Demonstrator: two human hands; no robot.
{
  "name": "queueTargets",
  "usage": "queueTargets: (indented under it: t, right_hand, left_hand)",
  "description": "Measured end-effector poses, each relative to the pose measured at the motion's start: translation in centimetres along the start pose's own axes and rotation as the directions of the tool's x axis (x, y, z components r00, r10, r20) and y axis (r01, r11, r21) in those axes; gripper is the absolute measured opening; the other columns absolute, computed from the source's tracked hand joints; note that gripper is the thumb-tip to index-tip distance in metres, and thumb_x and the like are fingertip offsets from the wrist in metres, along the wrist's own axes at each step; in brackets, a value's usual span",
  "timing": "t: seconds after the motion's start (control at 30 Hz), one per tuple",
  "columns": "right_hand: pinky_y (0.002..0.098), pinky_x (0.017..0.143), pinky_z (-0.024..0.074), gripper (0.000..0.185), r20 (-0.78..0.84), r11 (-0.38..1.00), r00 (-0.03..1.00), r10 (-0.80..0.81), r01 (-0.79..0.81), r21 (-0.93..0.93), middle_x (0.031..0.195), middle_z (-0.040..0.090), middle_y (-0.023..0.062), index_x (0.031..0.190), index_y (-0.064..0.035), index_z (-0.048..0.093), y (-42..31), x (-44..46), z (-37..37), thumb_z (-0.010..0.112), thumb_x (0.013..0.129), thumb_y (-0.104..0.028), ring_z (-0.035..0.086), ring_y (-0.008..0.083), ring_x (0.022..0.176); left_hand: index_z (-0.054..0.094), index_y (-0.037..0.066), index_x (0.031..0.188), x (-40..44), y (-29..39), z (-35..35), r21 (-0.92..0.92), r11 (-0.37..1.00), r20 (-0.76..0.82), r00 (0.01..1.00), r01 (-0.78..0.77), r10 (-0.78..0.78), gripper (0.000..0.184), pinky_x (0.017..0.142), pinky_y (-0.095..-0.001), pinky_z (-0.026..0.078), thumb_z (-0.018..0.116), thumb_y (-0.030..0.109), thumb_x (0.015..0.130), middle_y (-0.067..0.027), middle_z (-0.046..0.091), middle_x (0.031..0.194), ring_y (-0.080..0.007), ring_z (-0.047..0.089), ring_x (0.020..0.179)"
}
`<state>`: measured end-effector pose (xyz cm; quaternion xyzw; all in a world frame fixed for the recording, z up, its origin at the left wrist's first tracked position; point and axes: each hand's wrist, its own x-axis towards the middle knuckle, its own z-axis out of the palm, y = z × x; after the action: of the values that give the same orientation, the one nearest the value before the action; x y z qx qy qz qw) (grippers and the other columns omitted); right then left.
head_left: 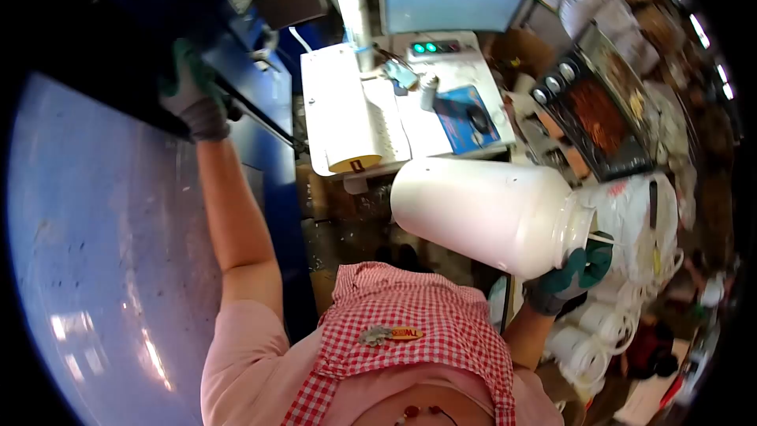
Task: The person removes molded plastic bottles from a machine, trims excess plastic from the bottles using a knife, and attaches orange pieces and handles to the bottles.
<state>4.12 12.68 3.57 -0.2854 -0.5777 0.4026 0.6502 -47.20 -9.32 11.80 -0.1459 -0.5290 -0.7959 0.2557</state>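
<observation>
Jug point(485, 209) in the air, not set down.
From where I stand, the right hand point(572, 274) curls firmly at its neck, holding it sideways before the desk point(422, 138); the left hand point(193, 95) is by the blue panel point(102, 213), its grip too dark to tell.

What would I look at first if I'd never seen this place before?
Probably the big white container, just right of the middle, its narrower end in the gloved right hand. Then maybe the red-checked apron at the bottom, or the shiny blue panel down the left side. A bright screen glows at the top, beyond the white table.
</observation>
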Motion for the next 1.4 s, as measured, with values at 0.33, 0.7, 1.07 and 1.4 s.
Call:
queueTargets:
  t: [0.33, 0.7, 1.07, 1.4]
  right_hand:
    - [0.0487, 0.1, 0.0436, 0.046, 0.482, 0.299, 0.781, -0.396, 0.606, -0.737, 0.133, 0.051, 0.0206, 0.13, 0.0003, 0.051, -2.7, -0.7, -1.7, 0.06, 0.094, -0.027, 0.052, 0.0378, 0.12]
    - [0.0452, 0.099, 0.0481, 0.052, -0.003, 0.596, 0.651, 0.759, -0.694, 0.404, 0.127, 0.062, 0.0151, 0.132, -0.0027, 0.054, 8.1, 2.3, -6.6, 0.045, 0.1, -0.042, 0.06, 0.0283, 0.116]
    - [0.029, 0.081, 0.0509, 0.023, 0.246, 0.617, 0.649, 0.72, -0.76, 0.204, 0.096, 0.063, 0.0032, 0.104, -0.0057, 0.063, 24.1, 8.8, -12.5, 0.057, 0.098, -0.027, 0.06, 0.0141, 0.086]
    - [0.033, 0.074, 0.0545, 0.026, 0.182, 0.701, 0.884, 0.431, -0.202, -0.684, 0.098, 0.072, 0.0099, 0.104, -0.0162, 0.072, 40.3, 29.2, -8.8, 0.074, 0.079, -0.024, 0.069, 0.0229, 0.08]
  left_hand:
    - [0.058, -0.003, 0.118, -4.5, -2.4, -0.2, 0.667, 0.404, 0.224, 0.685, -0.627, 0.693, 0.041, 0.082, -0.0353, 0.047, 0.07, 0.02, 0.087, -0.0182, 0.05, 0.118, -0.0237, 0.053, 0.1]
    - [0.062, -0.002, 0.119, -30.1, 0.8, -2.6, 0.579, 0.405, 0.739, -0.246, 0.708, -0.627, 0.037, 0.085, -0.0285, 0.052, 0.07, 0.021, 0.091, -0.0034, 0.067, 0.102, -0.0115, 0.062, 0.093]
    - [0.05, -0.004, 0.135, -38.6, 1.3, 5.6, 0.393, 0.028, 0.591, -0.23, 0.919, -0.773, 0.044, 0.091, -0.035, 0.051, 0.055, 0.019, 0.098, -0.0125, 0.062, 0.122, -0.022, 0.063, 0.107]
    - [0.047, -0.004, 0.136, -45.1, 1.9, 5.4, 0.328, 0.136, 0.323, 0.024, 0.935, -0.946, 0.052, 0.095, -0.0387, 0.049, 0.062, 0.009, 0.088, -0.014, 0.061, 0.124, -0.0265, 0.062, 0.109]
